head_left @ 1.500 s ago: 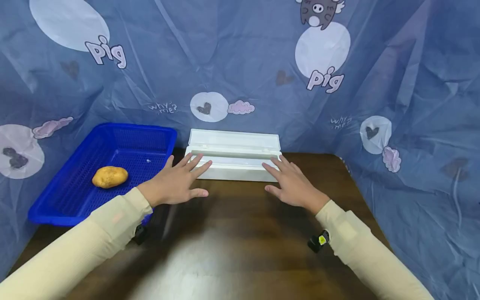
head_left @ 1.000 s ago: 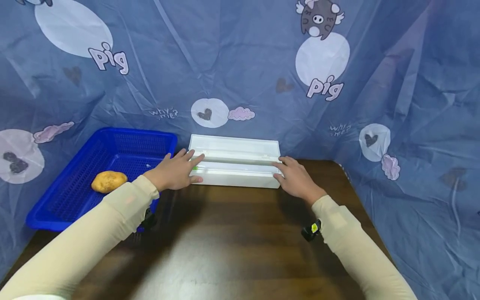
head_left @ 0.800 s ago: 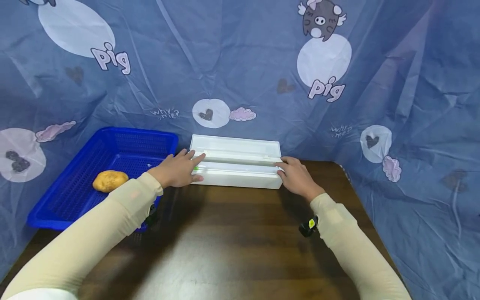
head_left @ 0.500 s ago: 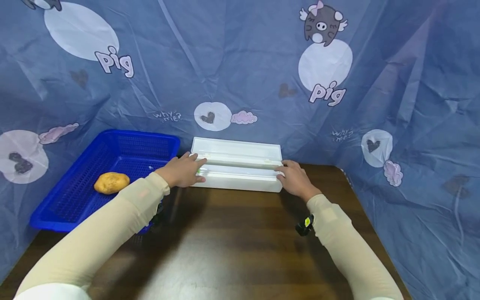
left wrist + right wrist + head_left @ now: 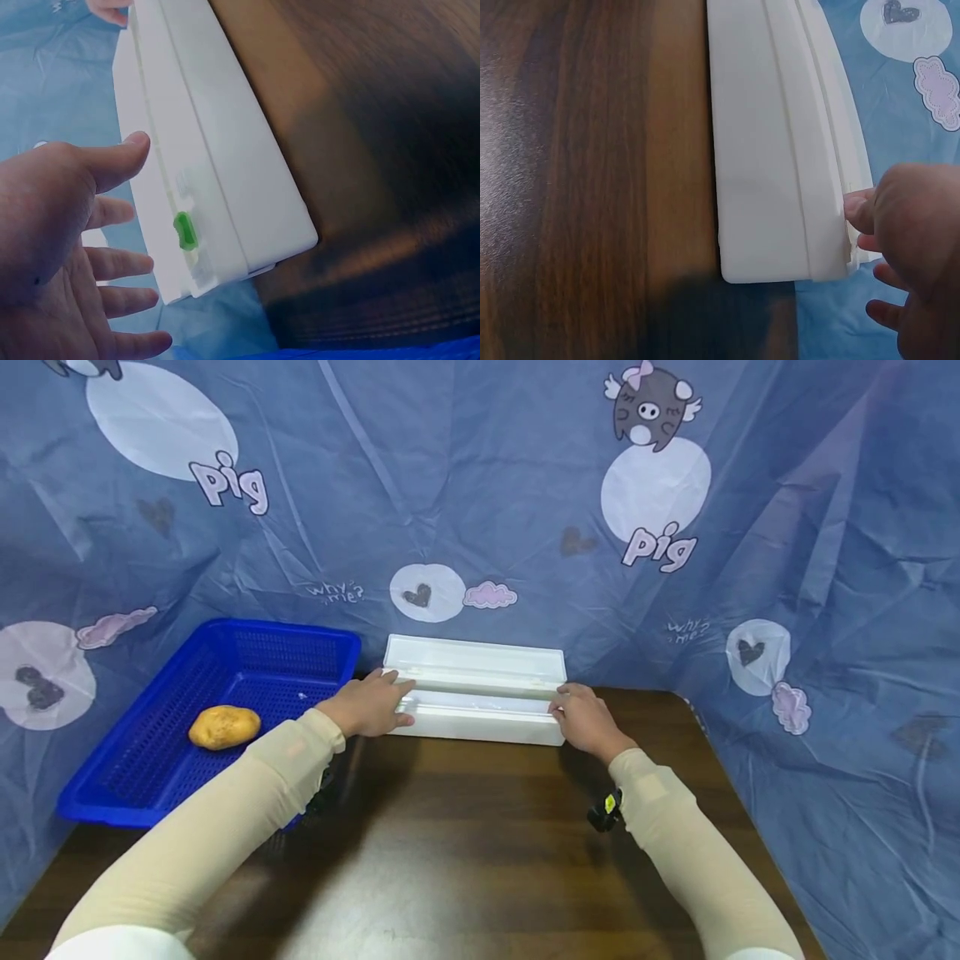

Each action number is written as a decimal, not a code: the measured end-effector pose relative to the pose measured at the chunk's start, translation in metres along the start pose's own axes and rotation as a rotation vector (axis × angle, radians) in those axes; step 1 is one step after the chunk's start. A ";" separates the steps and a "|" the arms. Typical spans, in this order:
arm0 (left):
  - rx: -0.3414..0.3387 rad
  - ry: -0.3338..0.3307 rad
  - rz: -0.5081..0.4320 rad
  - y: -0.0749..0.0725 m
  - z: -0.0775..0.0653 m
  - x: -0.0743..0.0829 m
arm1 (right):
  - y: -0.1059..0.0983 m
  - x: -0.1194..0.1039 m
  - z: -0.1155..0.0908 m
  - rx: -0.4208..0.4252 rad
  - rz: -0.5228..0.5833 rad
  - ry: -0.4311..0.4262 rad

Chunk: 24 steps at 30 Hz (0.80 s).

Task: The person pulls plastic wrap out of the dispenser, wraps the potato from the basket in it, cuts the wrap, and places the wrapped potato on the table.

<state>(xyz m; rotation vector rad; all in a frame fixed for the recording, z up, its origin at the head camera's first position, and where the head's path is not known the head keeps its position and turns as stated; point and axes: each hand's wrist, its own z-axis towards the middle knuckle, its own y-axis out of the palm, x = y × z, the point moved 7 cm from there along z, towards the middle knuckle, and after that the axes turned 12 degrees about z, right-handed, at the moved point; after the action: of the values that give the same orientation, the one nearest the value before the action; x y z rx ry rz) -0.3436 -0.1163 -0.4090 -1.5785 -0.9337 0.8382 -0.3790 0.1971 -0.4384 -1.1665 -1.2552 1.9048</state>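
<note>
A long white cling film dispenser (image 5: 480, 724) stands at the back of the table, its lid (image 5: 476, 656) flipped up. Glossy clear cling film (image 5: 487, 702) shows along its opening. In the left wrist view, a green slide cutter (image 5: 184, 231) sits near the dispenser's left end. My left hand (image 5: 369, 703) is over that end with fingers spread, thumb near the front edge. At the right end, my right hand (image 5: 588, 720) pinches with thumb and forefinger at the opening, at the film's edge; its fingertips are partly hidden in the right wrist view.
A blue plastic basket (image 5: 135, 777) stands at the left, partly behind my left forearm, with a potato (image 5: 224, 727) in it. A blue printed cloth (image 5: 517, 468) hangs right behind the dispenser and along both sides. The brown wooden table (image 5: 465, 852) stretches in front.
Both hands have come down from above onto the dispenser's ends. My right thumb and forefinger have closed together at the opening. The head view has tilted slightly up.
</note>
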 end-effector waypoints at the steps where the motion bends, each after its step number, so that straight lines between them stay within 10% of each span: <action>1: 0.001 0.002 -0.002 0.000 0.001 0.000 | -0.001 0.001 0.001 0.006 0.004 0.004; 24: 0.215 -0.070 0.152 -0.006 0.033 0.014 | -0.003 0.009 0.008 0.086 0.075 0.093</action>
<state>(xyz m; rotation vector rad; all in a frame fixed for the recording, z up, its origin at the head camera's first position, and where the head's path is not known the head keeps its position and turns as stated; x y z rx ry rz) -0.3670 -0.0888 -0.4098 -1.4539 -0.7515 1.0698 -0.3906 0.2024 -0.4378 -1.2578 -1.0837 1.9158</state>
